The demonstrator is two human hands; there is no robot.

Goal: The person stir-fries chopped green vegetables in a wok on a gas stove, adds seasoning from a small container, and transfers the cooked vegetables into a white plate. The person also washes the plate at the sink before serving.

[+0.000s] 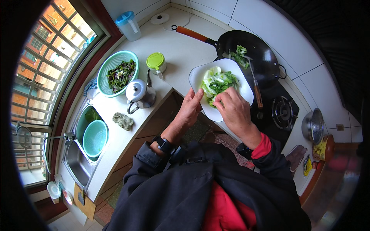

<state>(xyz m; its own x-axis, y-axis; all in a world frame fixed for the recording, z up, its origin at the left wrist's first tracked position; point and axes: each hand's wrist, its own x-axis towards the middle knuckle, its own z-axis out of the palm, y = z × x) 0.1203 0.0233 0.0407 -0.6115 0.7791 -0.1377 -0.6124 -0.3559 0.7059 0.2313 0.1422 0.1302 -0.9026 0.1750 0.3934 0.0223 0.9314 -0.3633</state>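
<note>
My left hand (190, 105) grips the left rim of a white square dish (245, 95), thumb on top and fingers underneath. Cut leafy greens (216, 78), pale stems with darker leaves, fill the dish's middle. Over their near side is my right hand (235, 108), fingers bent and drawn together; its fingertips are partly hidden, so whether they pinch a leaf is unclear. Just beyond the dish, a black wok (263, 66) on the stove holds some of the same greens (240, 55). A wooden-handled metal spatula (255, 83) leans in the wok, its handle over the near rim.
Left on the counter are a green colander (101, 78) of dark leaves, a metal pot with spout (141, 93), a green-lidded jar (156, 62) and a crumpled cloth (123, 121). A sink (79, 167) holds a green basket (95, 138). The bare burner (282, 112) and metal bowl (313, 126) lie right.
</note>
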